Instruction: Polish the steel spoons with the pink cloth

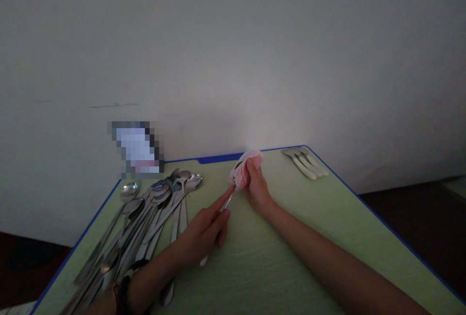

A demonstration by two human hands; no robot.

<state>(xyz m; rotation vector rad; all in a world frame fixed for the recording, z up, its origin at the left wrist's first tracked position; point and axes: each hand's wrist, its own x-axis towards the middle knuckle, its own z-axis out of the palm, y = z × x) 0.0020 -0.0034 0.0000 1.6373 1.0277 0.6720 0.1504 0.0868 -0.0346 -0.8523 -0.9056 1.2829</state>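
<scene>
Pink cloth (243, 172) wraps the head of a slim metal utensil (228, 201) near the far edge of a pale green tabletop (247, 276); the covered end leaves its exact type undetermined. Right hand (259, 191): grip closed on the cloth, thumb uppermost. Left hand (209, 227): grip closed around the handle, index finger extended to the cloth's lower border. The step appears to be wiping. It is best done with the handle steadied close to the head, the cloth pressed evenly on both faces, and the strokes run lengthwise.

Spoons (155, 218) lie heaped on the left, partly beneath the left forearm, so low sideways motion there could disturb them. Three white-handled forks (305, 165) rest side by side at the far right corner, near the blue rim (386, 225). Open room spreads between the two groups and toward the near side; forward reach is limited by the wall (233, 53) just beyond the far edge.
</scene>
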